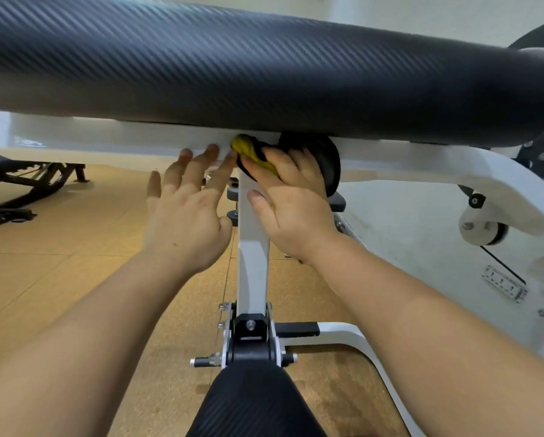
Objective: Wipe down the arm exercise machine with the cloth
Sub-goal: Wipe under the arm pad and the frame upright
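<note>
One yellow cloth (249, 149), gripped by right hand (291, 212) against machine frame (253, 253); left hand (182, 222) spread flat; sticker (504, 287) writing illegible.

Bare left forearm (91, 326), bare right forearm (422, 310), left hand (182, 216), right hand (292, 212), fingers (182, 165) with short nails

Most of the yellow cloth (247, 149) is covered by the right hand (291, 203) (only a bunched end is seen). The black arm pad (264, 74) is cut off at three edges, the seat pad (255, 402) at the bottom. The label plate (504, 283) cannot be read.
</note>
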